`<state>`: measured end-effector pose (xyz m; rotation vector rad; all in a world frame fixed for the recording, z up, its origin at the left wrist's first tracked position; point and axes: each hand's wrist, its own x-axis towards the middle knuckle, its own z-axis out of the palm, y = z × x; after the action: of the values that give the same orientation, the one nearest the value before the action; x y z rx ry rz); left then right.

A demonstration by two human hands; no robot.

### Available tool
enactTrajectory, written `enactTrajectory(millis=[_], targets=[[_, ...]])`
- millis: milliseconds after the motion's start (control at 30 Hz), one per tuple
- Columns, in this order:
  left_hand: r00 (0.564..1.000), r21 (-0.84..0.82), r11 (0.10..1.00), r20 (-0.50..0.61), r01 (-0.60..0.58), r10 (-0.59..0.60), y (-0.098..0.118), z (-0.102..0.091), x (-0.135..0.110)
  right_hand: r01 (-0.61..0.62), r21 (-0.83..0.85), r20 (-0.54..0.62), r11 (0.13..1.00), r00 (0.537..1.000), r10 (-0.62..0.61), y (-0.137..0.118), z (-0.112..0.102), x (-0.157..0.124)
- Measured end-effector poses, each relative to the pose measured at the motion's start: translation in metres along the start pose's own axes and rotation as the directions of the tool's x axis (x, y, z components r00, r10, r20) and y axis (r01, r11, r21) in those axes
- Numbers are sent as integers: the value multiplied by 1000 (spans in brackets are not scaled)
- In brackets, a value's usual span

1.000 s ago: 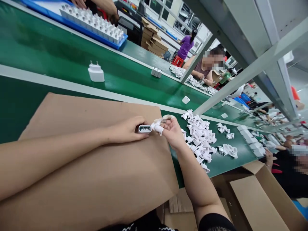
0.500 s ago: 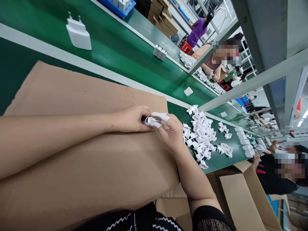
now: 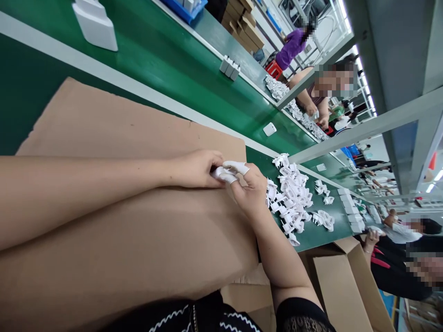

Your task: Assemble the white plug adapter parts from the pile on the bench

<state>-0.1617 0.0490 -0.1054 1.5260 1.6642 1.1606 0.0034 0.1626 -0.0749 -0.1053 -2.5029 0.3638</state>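
A small white charger part [image 3: 220, 172] is held between my two hands over the cardboard sheet [image 3: 145, 240]. My left hand [image 3: 200, 168] closes around its left end. My right hand [image 3: 254, 188], with white finger cots on the thumb and a finger, pinches the other end. Fingers cover most of the part, so its exact shape is hidden. Just right of my right hand, a heap of white plug pieces [image 3: 292, 189] with pins lies on the green table.
Beyond a pale rail runs a green conveyor belt carrying a white charger [image 3: 96, 26], grouped chargers [image 3: 230, 68] and a flat white piece [image 3: 270, 129]. An open carton [image 3: 334, 281] stands lower right. A metal frame post [image 3: 346, 131] crosses the right side. Co-workers sit along the line.
The dark opening at the held part's end is now covered by my fingers. The view has shifted slightly, and the nearest belt charger sits further up and left. Both hands keep their grip.
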Motion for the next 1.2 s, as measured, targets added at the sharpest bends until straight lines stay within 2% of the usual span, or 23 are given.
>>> enactTrajectory(millis=[133, 233, 400, 600, 733, 900, 967, 1033, 1067, 1133, 1200], targets=[[1000, -6, 1000, 5, -29, 29, 1, 0, 1, 47, -88, 42, 995, 998, -43, 3, 0, 2], [1000, 12, 1000, 0, -1, 1, 3, -1, 1, 17, -150, 100, 988, 995, -2, 4, -2, 3], [998, 14, 998, 32, 54, -54, 6, -4, -1, -75, -90, 164, 993, 982, 89, 4, -4, 5], [999, 9, 999, -10, 38, -38, 4, -1, -1, -55, -199, 181, 978, 979, 92, 2, -4, 8], [999, -12, 999, -8, 33, -34, -1, 1, -2, -89, -142, 135, 986, 985, 109, 2, 1, 4], [1000, -41, 999, -8, -16, 16, 0, 3, -6, -214, -6, 66, 977, 975, 214, -2, 14, -5], [1000, -27, 1000, -10, -7, 7, 5, 5, -8, -255, 87, 72, 963, 966, 250, -2, 15, -4], [1000, 7, 1000, -3, 26, -26, 11, 5, -7, -275, 110, 116, 955, 958, 262, 0, 7, -1], [999, 31, 998, -6, 48, -47, 14, 4, -6, -276, 62, 146, 959, 953, 265, 3, -1, 1], [995, 91, 991, -36, 99, -96, 16, -4, 3, -277, -171, 171, 945, 937, 305, 11, -22, 3], [975, 169, 965, -131, 199, -178, 11, -21, 18, -304, -476, 147, 825, 898, 415, 21, -44, 1]])
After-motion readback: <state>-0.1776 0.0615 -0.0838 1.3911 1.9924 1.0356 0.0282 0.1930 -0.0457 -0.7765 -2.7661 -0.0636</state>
